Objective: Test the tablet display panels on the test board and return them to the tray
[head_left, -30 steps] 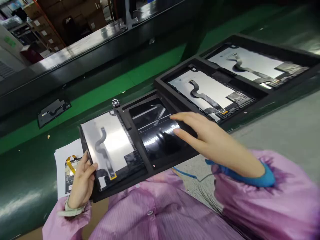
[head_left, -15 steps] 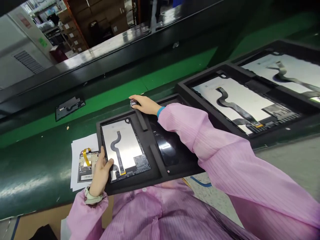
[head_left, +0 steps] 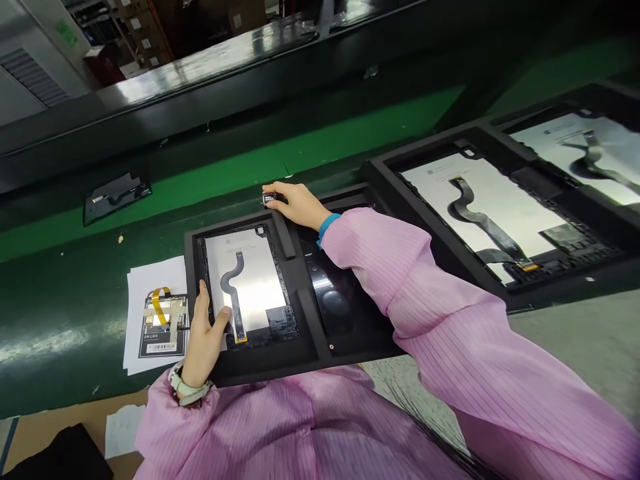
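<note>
Small part (head_left: pixel 270 198): dark body, bright metal face, boxy. It sits at the far rim of the black foam tray (head_left: pixel 306 313), above the central divider. The person's right hand (head_left: pixel 299 203) reaches across the tray, thumb and forefinger pinched together on the part.

Tray: matte, soft-edged, two rectangular wells. The left well holds a silver-backed panel (head_left: pixel 255 280) with a grey S-shaped flex ribbon (head_left: pixel 233 283) running down it. The right well holds a glossy black panel (head_left: pixel 334 301), partly under the pink ribbed sleeve (head_left: pixel 400 280).

Left hand (head_left: pixel 204 337): closed on the tray's near-left rim, thumb lying on the silver panel.

Just left of the tray is a white paper sheet (head_left: pixel 150 277) carrying a small board with a yellow looped flex (head_left: pixel 163 319). All of it rests on a shiny green belt (head_left: pixel 225 177). To the right, a second black tray (head_left: pixel 385 175) holds white-backed panels with the same ribbon shape.
</note>
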{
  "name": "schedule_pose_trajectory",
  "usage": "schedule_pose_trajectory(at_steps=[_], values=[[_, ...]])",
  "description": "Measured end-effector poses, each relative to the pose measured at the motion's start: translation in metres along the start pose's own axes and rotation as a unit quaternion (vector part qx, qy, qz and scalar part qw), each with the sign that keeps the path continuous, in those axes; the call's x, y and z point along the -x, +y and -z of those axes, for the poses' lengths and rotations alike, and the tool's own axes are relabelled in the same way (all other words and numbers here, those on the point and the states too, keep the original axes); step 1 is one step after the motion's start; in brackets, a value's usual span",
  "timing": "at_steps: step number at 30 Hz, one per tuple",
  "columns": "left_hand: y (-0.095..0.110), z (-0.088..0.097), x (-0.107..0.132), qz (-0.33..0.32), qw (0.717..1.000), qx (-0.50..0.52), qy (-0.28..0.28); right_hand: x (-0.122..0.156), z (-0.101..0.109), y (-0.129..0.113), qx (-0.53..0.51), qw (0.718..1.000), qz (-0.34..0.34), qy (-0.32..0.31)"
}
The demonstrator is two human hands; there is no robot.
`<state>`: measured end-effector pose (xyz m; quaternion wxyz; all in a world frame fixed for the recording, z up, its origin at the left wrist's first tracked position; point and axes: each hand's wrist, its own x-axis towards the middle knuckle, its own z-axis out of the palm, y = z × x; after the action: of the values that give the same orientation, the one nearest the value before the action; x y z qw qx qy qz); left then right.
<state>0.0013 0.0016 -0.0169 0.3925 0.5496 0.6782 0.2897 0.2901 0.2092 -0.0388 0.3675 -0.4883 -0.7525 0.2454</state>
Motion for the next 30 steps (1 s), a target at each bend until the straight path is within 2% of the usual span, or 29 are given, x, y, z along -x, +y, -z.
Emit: schedule_pose_trajectory(at_steps=[9, 17, 30], values=[[0.0, 0.001, 0.002, 0.004, 1.0, 0.01, -0.004, 0.002, 0.0, -0.001, -0.002, 1.0, -0.002, 0.009], [-0.009, 0.002, 0.002, -0.039, 0.999, -0.031, -0.006, 0.001, -0.001, -0.002, 0.005, 1.0, -0.012, 0.005], [-0.013, 0.002, 0.002, -0.06, 0.998, -0.027, -0.008, 0.003, 0.0, -0.005, 0.038, 0.999, -0.018, 0.003]])
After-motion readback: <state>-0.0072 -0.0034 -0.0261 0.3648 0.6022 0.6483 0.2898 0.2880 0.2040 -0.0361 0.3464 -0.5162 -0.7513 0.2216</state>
